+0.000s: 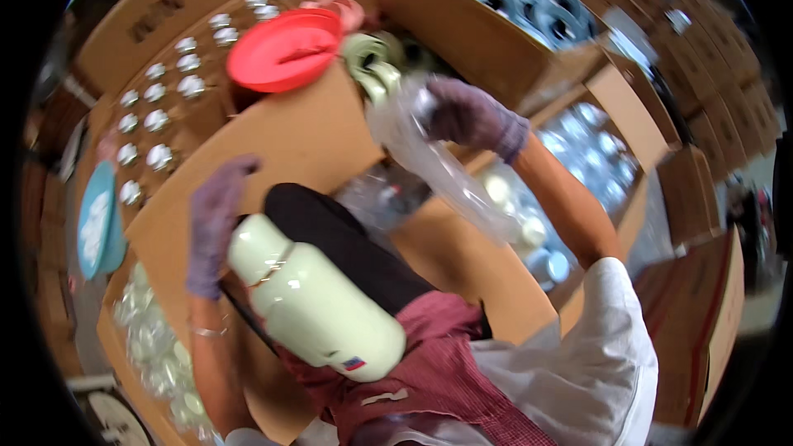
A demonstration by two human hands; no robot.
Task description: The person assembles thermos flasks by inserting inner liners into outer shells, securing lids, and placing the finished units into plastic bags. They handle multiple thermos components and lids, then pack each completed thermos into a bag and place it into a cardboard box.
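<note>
A pale green vacuum flask [326,306] lies tilted across my lap, its rounded lid end pointing up and left. My left hand [216,219], in a purplish-grey glove, is beside the lid, with the thumb stretched out and nothing seen in it. Whether it touches the flask I cannot tell. Raised to the right, my gloved right hand [475,116] is closed on the upper end of a clear plastic bag [450,173]. The bag hangs down toward the right-hand carton and looks empty, though motion blurs it.
Silver-topped pieces [157,120] stand in a carton at left, beside a red basin [285,49] and blue basin [103,223]. Pale green parts [372,62] and light-blue rings [529,0] fill far cartons. Bagged bottles [586,149] fill the right carton; wrapped pieces [157,347] lie lower left.
</note>
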